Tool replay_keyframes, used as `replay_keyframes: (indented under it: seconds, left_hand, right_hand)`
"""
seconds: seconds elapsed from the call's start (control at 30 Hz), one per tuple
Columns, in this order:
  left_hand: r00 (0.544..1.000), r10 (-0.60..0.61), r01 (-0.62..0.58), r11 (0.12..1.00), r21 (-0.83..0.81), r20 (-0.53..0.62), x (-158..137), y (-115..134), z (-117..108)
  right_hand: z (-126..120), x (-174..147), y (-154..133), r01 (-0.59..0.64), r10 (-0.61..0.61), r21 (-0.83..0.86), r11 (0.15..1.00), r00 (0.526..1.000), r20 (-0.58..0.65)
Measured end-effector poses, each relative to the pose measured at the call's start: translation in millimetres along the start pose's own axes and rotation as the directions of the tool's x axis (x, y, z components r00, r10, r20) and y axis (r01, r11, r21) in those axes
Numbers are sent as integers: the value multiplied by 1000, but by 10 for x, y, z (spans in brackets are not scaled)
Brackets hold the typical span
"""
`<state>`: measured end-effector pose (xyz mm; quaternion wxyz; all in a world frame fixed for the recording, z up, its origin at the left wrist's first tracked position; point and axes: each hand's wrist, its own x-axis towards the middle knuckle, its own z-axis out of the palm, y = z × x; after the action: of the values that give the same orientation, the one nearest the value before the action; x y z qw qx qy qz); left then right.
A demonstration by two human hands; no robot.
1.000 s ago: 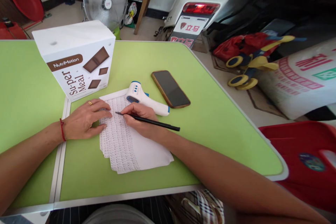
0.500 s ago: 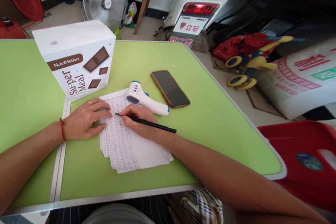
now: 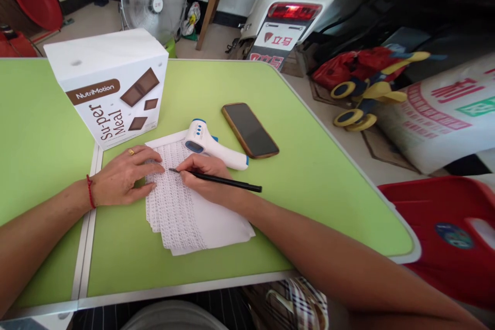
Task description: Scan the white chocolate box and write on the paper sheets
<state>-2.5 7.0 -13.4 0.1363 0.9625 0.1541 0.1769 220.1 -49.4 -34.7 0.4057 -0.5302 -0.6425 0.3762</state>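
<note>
1. Green table (image 3: 320,185), pale-rimmed; the widest room for moving lies rightward, up to the slanting edge.
2. White box (image 3: 102,75), upright at the left; it limits reach that way.
3. Written papers (image 3: 220,224), stacked unevenly near the table's front edge.
4. Left hand (image 3: 126,178), fingers apart, gripping nothing, resting on the papers' left margin; right hand (image 3: 209,166) lies over them.
5. Phone (image 3: 250,130); white thermometer (image 3: 222,153) (close above the right hand).
6. Black pen (image 3: 235,183), clamped in the right hand's fingers; writing seems in hand; another stroke would call for steady papers.
</note>
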Motion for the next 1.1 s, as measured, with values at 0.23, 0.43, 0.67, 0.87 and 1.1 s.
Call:
replay_keyframes:
  seconds: [0.23,0.43,0.67,0.87,1.1]
  left_hand:
    - [1000,13,-13,1000,0,-7,2,2,-4]
    - [1000,8,-8,1000,-6,1,6,-4,6]
    - [1000,11,-11,1000,-1,0,7,2,-3]
    - [1000,7,-7,1000,-2,3,-1,-5,-2]
    - [1000,5,-5,1000,7,0,-5,-10,11]
  right_hand:
    - [9,-5,6,-3,3,17,1000,1000,-27]
    - [5,4,7,-4,4,-9,1000,999,-34]
    - [-4,2,2,6,-6,-25,1000,999,-35]
    - [4,1,-15,8,-11,-84,996,999,-33]
    - [-19,4,-14,-16,15,-74,997,1000,-24]
